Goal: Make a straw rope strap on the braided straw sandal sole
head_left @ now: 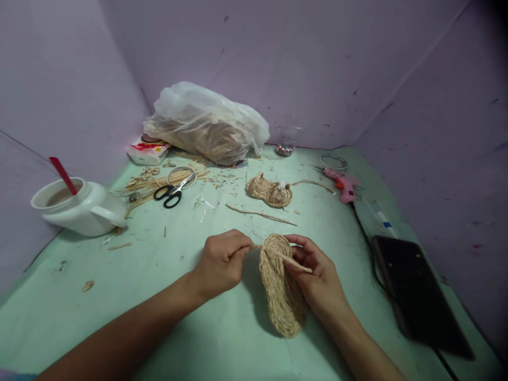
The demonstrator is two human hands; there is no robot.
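A long oval sole of coiled, braided straw (280,304) stands tilted above the table in front of me. My right hand (319,280) holds it by its right edge, thumb on the near face and fingers behind. A flat straw strip (294,262) crosses the sole's upper part and ends by the right thumb. At the sole's upper left edge, my left hand (222,262) is closed in a pinch on a short twisted straw cord (256,247). Beyond the hands lie a loose straw cord (260,214) and a smaller woven straw sole with a whitish ornament (265,189).
Black-handled scissors (172,193) and straw strands (138,188) lie left, near a white pot (93,206). A plastic bag (210,121) and a bead cup (286,148) stand at the back. Right are a pink glue gun (346,188), its cable and a dark tablet-like slab (420,291).
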